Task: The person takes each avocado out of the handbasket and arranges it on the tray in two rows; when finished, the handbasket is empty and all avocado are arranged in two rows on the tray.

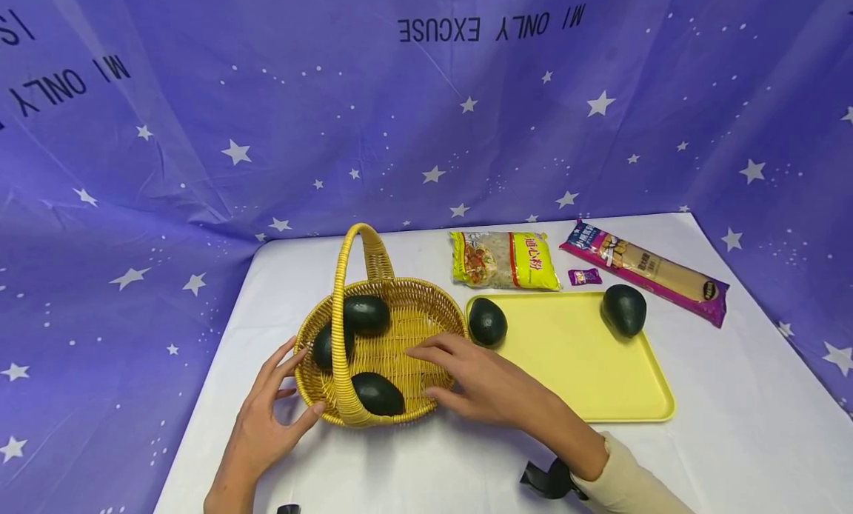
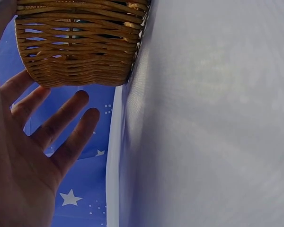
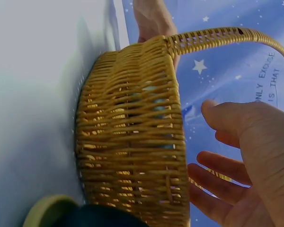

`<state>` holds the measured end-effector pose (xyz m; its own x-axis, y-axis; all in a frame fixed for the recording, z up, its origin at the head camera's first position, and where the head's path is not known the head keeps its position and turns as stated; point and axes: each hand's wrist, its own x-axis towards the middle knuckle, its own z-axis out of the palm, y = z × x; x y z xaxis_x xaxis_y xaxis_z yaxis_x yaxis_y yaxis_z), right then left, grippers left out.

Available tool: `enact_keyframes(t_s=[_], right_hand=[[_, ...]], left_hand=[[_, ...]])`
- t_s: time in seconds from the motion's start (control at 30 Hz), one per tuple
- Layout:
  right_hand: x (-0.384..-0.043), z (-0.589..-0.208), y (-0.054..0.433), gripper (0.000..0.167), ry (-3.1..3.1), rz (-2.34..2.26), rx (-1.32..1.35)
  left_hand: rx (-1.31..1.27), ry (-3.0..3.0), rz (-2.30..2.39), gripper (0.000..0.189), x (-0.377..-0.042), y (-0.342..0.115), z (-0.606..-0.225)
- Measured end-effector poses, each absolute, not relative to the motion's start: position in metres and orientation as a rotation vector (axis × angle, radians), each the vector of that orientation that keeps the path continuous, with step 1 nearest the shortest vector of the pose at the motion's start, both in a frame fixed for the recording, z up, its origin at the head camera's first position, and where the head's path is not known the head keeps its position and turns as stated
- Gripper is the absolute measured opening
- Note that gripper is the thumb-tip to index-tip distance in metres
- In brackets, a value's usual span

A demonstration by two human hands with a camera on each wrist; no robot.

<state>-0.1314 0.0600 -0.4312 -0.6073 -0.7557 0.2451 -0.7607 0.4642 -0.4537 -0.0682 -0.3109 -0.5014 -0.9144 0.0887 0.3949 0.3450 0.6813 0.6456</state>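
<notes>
A yellow wicker basket (image 1: 426,292) with a tall arched handle (image 1: 341,314) stands on the white table. Inside it lie three dark green avocados, one at the back (image 1: 366,314), one at the left (image 1: 323,347) and one at the front (image 1: 378,394). My left hand (image 1: 263,425) is at the basket's left side, fingers spread along the rim and thumb near the front edge. Over the right rim reaches my right hand (image 1: 483,377), its fingers loosely bent above the basket's inside with nothing between them. In the right wrist view its fingers (image 3: 222,168) hang beside the rim.
Right of the basket lies a yellow tray (image 1: 566,358), with an avocado (image 1: 488,323) at its left corner and another (image 1: 623,310) at its right. Behind are a yellow food bag (image 1: 504,260), a small purple packet (image 1: 584,277) and a long purple noodle pack (image 1: 646,271). A starry curtain (image 1: 413,129) hangs behind.
</notes>
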Motion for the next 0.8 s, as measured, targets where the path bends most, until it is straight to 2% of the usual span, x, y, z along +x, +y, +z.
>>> enact_keyframes(t_s=[0.8], right_hand=[[-0.130,-0.437,0.029,0.053,-2.672,0.869,1.469]], left_hand=[[-0.295,-2.602,-1.102,0.089,-0.067,-0.311,-0.499]])
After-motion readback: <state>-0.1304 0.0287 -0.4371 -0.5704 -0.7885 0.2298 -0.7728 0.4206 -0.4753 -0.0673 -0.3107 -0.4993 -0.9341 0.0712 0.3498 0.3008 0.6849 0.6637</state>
